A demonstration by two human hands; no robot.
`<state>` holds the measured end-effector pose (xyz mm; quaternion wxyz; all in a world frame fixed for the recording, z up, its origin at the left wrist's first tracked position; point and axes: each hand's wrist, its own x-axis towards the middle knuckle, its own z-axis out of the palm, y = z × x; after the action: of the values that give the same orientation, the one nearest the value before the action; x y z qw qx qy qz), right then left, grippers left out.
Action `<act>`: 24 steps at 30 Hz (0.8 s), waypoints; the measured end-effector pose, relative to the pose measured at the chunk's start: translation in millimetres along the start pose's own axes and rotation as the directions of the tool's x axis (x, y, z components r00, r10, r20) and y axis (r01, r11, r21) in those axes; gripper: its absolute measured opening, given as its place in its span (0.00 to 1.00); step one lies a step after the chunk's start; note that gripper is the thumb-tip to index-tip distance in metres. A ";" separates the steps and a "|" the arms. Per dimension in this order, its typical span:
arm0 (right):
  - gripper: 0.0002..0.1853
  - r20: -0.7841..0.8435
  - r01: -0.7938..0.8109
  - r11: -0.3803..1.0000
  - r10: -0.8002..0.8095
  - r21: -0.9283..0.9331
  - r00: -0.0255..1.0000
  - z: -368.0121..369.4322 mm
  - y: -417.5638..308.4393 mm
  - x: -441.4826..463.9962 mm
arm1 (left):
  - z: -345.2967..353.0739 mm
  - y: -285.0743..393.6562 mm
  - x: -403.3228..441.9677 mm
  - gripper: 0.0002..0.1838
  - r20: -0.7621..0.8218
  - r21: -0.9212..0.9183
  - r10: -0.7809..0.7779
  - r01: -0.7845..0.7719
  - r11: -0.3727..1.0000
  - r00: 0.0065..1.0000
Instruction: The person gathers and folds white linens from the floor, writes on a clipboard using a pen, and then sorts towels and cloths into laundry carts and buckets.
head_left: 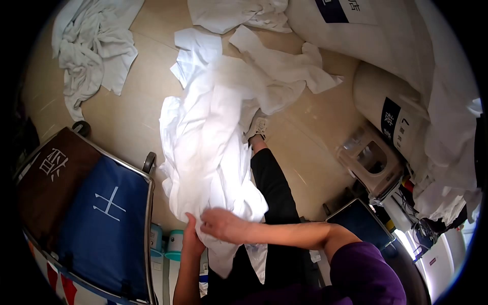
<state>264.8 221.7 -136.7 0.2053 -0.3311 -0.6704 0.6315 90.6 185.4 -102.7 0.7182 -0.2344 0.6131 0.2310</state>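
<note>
A long, crumpled white linen cloth (206, 137) hangs in front of me, reaching from my lap down toward the floor; its exact kind cannot be told. At its near end my left hand (192, 238) grips the edge, thumb up, with the other fingers partly hidden. My right hand (222, 224) lies across the same end, its bent fingers closed on the fabric close to the left hand and slightly blurred. Loose folds drop below both hands over my dark trousers (275, 188).
More white linen (101, 51) lies on the floor at upper left, and another white pile (239, 12) is at the top. A blue and brown cart (96, 203) stands left. Large white bags (376, 35), a beige plastic container (368, 157) and a dark flat platform (358, 223) occupy the right.
</note>
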 end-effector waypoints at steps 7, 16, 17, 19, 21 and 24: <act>0.08 -0.008 -0.088 0.879 0.103 0.469 0.995 -50.9 17.9 16.7 | -0.3 -6.7 -4.1 0.22 -0.050 0.529 0.244 -0.181 0.829 0.968; 0.29 -0.556 -0.953 0.043 0.804 -0.300 0.211 -220.5 374.8 21.4 | -36.3 -10.0 -5.9 0.20 -0.232 0.023 0.037 -0.033 0.999 0.972; 0.29 -0.539 -0.956 0.046 0.817 -0.291 0.204 -203.0 375.8 21.8 | -46.0 -11.4 -4.5 0.20 -0.244 0.134 0.029 0.005 0.991 0.969; 0.14 -0.481 -0.806 0.466 0.647 -0.364 0.592 -173.6 371.7 34.0 | -32.0 -8.8 -2.9 0.21 -0.243 0.230 0.019 0.039 0.972 0.970; 0.12 -0.657 -0.634 0.746 0.376 -0.204 0.654 -104.8 272.4 48.3 | 21.5 2.6 2.9 0.24 -0.242 0.268 0.139 -0.072 0.961 0.960; 0.12 -0.278 -0.169 0.982 0.141 -0.079 0.950 -36.0 121.5 34.7 | 31.5 -3.7 7.4 0.26 -0.201 0.382 0.204 -0.115 0.917 0.958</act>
<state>288.1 269.6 -256.9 0.2277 -0.4760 -0.6392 0.5595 118.3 202.4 -105.5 0.6495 -0.0711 0.7437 0.1414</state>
